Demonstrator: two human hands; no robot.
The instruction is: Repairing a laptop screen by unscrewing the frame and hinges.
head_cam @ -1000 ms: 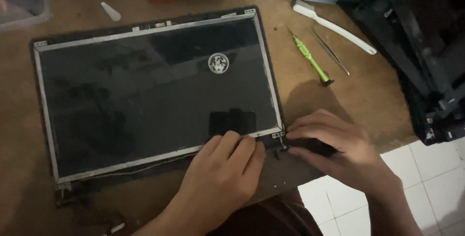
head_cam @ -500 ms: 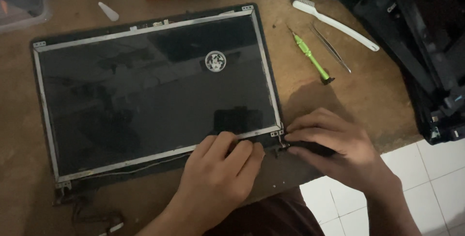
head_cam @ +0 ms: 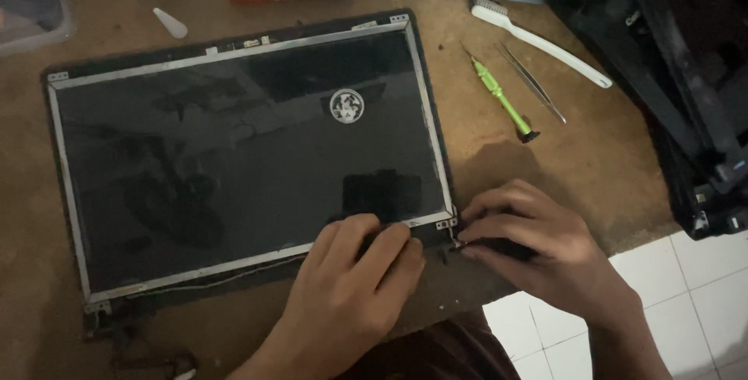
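You are pressing your left hand (head_cam: 354,279) flat, fingers together, on the near edge of the screen panel (head_cam: 241,154), which is lying in its back cover on the table (head_cam: 592,154). Your right hand (head_cam: 538,243) is pinching the hinge (head_cam: 450,228) at the panel's near right corner. The panel is sitting bare, bezel already off; the hinge work looks unfinished. Beyond that corner, a green screwdriver (head_cam: 502,101) is lying idle.

Brown desk (head_cam: 608,162), worn and scuffed, fills most of the view. White tiled floor (head_cam: 686,294) with dark grout lines shows past its lower right edge. Light dim, warm; soft shadows on the wood.
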